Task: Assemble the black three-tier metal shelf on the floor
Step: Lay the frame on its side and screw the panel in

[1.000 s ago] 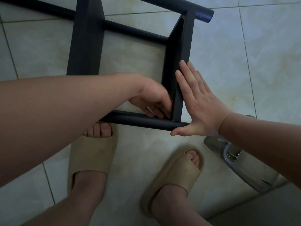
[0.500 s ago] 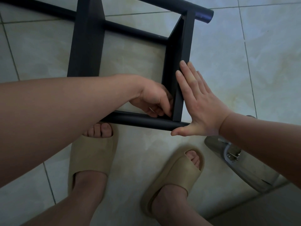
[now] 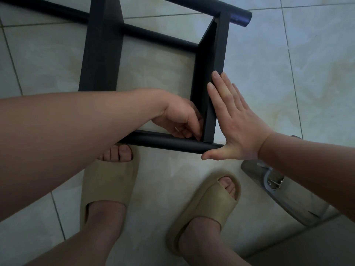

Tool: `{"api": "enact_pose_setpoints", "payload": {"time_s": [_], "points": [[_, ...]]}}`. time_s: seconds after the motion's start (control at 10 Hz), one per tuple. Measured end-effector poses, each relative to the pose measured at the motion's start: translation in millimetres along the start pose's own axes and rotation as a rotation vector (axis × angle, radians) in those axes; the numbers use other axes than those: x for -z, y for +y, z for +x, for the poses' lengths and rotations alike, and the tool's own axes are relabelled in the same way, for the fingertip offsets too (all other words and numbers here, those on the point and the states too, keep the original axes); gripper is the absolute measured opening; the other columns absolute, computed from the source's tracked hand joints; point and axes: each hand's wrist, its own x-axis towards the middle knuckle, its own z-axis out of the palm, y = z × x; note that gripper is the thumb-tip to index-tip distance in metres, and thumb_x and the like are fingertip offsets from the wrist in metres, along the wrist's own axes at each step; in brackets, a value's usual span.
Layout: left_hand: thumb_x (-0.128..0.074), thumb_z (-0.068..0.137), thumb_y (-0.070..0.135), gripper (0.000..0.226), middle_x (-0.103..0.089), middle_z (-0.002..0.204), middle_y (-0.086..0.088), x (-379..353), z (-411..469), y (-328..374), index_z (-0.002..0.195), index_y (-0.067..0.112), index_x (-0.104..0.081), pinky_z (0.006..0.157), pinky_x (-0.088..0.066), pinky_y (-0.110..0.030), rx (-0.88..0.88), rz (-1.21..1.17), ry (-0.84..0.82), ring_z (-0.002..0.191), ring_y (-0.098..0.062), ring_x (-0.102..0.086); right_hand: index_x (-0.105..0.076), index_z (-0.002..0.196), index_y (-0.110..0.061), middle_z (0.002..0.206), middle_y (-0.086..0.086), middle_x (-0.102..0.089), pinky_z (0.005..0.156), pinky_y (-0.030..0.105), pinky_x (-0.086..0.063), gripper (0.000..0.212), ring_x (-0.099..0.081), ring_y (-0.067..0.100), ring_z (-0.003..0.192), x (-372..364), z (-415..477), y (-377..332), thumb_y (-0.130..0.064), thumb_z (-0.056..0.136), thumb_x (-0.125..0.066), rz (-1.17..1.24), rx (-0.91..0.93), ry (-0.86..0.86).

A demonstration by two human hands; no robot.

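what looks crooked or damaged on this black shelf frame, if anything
Nothing stands out. The black metal shelf frame rests on the pale tiled floor with its panels square to the tubes. The left hand hides the near corner joint.

Black metal shelf frame (image 3: 101, 54) on its side on pale floor tiles (image 3: 288, 73). Right hand (image 3: 236, 127) flat, fingers straight, pressed against the outer face of the end panel (image 3: 217, 54), thumb at the end of the near tube (image 3: 163, 140). Left hand (image 3: 180, 120) inside that corner, fingers curled against the panel's inner face; anything held there hidden. Below, two feet in beige slippers (image 3: 109, 181); shiny metal piece (image 3: 274, 187) under the right forearm.
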Motion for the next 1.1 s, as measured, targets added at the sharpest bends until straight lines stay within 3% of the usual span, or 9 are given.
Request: {"api": "enact_pose_setpoints", "payload": {"time_s": [0.2, 0.3, 0.5, 0.6, 0.8, 0.9, 1.0, 1.1], "points": [[-0.063, 0.090, 0.004, 0.016, -0.066, 0.089, -0.001, 4.5, -2.6, 0.0, 0.101, 0.015, -0.066, 0.080, -0.047, -0.029, 0.030, -0.016, 0.011, 0.074, -0.013, -0.056, 0.000, 0.159, 0.002, 0.167, 0.025, 0.005, 0.124, 0.061, -0.011, 0.134, 0.008, 0.041, 0.155, 0.3, -0.2, -0.5, -0.096, 0.076, -0.037, 0.002, 0.006, 0.000], [-0.065, 0.091, 0.016, 0.011, -0.072, 0.088, 0.002, 4.8, -4.3, 1.4, 0.089, 0.021, -0.075, 0.078, -0.048, -0.028, 0.040, 0.004, 0.001, 0.072, -0.011, -0.057, 0.001, 0.159, 0.002, 0.167, 0.024, 0.005, 0.124, 0.061, -0.010, 0.134, 0.008, 0.040, 0.155, 0.2, 0.0, -0.1, -0.096, 0.076, -0.036, -0.003, 0.008, 0.004], [-0.071, 0.086, 0.008, 0.013, -0.071, 0.078, 0.003, 0.0, 0.8, 2.9, 0.081, 0.020, -0.074, 0.072, -0.052, -0.024, 0.010, 0.094, 0.045, 0.064, -0.008, -0.060, 0.000, 0.159, 0.002, 0.167, 0.024, 0.005, 0.124, 0.061, -0.010, 0.134, 0.009, 0.040, 0.155, -0.5, 0.2, 0.5, -0.096, 0.076, -0.036, -0.001, 0.007, 0.003], [-0.071, 0.086, 0.005, 0.013, -0.068, 0.081, 0.001, 1.1, 0.3, 3.3, 0.088, 0.018, -0.071, 0.071, -0.051, -0.022, 0.006, 0.088, 0.047, 0.067, -0.009, -0.058, 0.000, 0.159, 0.002, 0.167, 0.024, 0.005, 0.124, 0.061, -0.010, 0.134, 0.008, 0.040, 0.155, -0.7, 0.1, 0.7, -0.096, 0.076, -0.036, -0.001, 0.008, 0.007], [-0.069, 0.087, 0.005, 0.018, -0.070, 0.086, 0.003, 4.7, -4.4, 4.5, 0.100, 0.017, -0.069, 0.083, -0.050, -0.029, 0.007, 0.093, 0.032, 0.080, -0.011, -0.062, -0.001, 0.159, 0.003, 0.167, 0.025, 0.004, 0.123, 0.062, -0.012, 0.134, 0.008, 0.040, 0.155, -0.8, 0.3, 0.2, -0.096, 0.076, -0.037, 0.009, 0.007, 0.011], [-0.070, 0.088, 0.016, 0.011, -0.075, 0.094, 0.005, 5.2, -4.6, 5.3, 0.097, 0.021, -0.074, 0.091, -0.051, -0.033, 0.025, 0.102, 0.071, 0.088, -0.014, -0.065, -0.002, 0.159, 0.003, 0.167, 0.025, 0.004, 0.123, 0.062, -0.012, 0.134, 0.008, 0.040, 0.155, -0.6, 0.1, 0.4, -0.096, 0.076, -0.037, 0.007, 0.006, 0.011], [-0.069, 0.088, 0.020, 0.012, -0.077, 0.091, 0.005, 2.0, -2.8, 4.4, 0.080, 0.025, -0.078, 0.089, -0.051, -0.033, 0.023, 0.104, 0.059, 0.082, -0.011, -0.068, -0.002, 0.159, 0.003, 0.167, 0.025, 0.004, 0.124, 0.061, -0.012, 0.134, 0.008, 0.040, 0.155, -0.6, 0.1, 0.2, -0.096, 0.076, -0.036, 0.001, 0.005, 0.012], [-0.069, 0.087, 0.013, 0.009, -0.075, 0.084, 0.004, -2.1, 0.0, 2.1, 0.087, 0.020, -0.075, 0.088, -0.051, -0.032, 0.017, 0.106, 0.039, 0.073, -0.008, -0.067, -0.002, 0.159, 0.003, 0.167, 0.025, 0.004, 0.124, 0.061, -0.011, 0.135, 0.008, 0.040, 0.155, -0.5, 0.0, -0.2, -0.096, 0.075, -0.037, 0.004, 0.003, 0.011]]}}
